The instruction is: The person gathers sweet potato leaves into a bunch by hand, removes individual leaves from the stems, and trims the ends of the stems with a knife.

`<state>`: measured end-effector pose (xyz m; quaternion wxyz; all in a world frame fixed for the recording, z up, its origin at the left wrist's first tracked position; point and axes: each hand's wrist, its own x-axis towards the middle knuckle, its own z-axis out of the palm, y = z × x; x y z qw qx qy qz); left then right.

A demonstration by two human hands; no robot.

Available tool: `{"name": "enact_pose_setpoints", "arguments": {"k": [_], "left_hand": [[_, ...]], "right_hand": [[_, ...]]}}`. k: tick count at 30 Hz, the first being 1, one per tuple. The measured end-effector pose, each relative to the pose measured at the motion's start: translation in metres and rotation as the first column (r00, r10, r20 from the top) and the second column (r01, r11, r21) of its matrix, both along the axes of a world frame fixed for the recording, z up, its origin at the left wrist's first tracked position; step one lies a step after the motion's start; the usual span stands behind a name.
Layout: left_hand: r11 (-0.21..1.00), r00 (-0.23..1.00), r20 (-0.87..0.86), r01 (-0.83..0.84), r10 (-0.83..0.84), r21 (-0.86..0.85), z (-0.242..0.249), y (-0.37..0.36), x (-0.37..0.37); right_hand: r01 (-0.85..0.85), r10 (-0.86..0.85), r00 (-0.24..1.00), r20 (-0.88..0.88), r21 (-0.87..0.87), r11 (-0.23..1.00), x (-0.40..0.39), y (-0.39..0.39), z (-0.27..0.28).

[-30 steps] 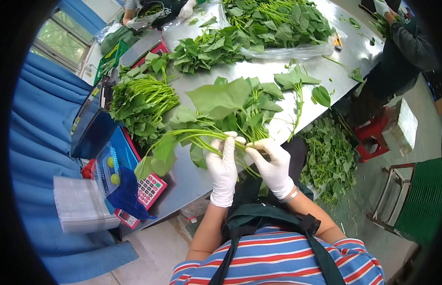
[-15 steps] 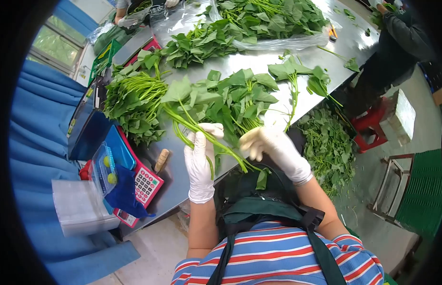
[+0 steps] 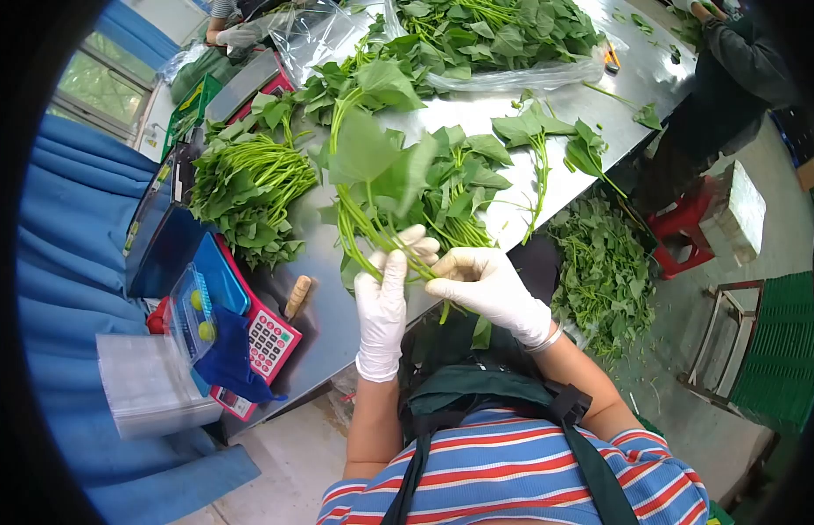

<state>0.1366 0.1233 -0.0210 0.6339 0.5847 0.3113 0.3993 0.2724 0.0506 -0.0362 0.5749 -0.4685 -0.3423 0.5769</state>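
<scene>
Both hands wear white gloves. My left hand (image 3: 385,293) is closed around the stems of a few leafy green stalks (image 3: 359,223), whose leaves stand up and away from me. My right hand (image 3: 486,284) pinches the lower ends of the same stems, just right of my left hand. Behind them on the metal table (image 3: 324,306) lies a loose pile of leafy stalks (image 3: 459,188). Left of the hands rests a larger bundle (image 3: 258,188) with its stems gathered together.
A pink scale (image 3: 271,346), a wooden handle (image 3: 298,296) and a clear plastic box (image 3: 190,311) are at left. More greens on plastic (image 3: 503,39) lie at the back. Leaves (image 3: 604,271) cover the floor by a red stool (image 3: 683,232). Co-workers' arms show at the top left and right.
My left hand has moved slightly right, and the held stalks have swung more upright. My right hand has closed on the stem ends. The co-worker's hand at the top left has shifted.
</scene>
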Motion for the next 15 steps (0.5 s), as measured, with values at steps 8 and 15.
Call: {"name": "enact_pose_setpoints", "arguments": {"k": [8, 15], "left_hand": [[0.962, 0.966, 0.157, -0.172, 0.207, -0.214, -0.009, 0.007, 0.002], [0.862, 0.819, 0.269, -0.488, 0.507, -0.140, -0.012, 0.030, -0.021]], "right_hand": [[0.452, -0.445, 0.890, -0.094, 0.071, 0.889, -0.006, -0.001, -0.010], [0.907, -0.772, 0.369, -0.517, 0.021, 0.420, 0.055, 0.001, -0.041]]}}
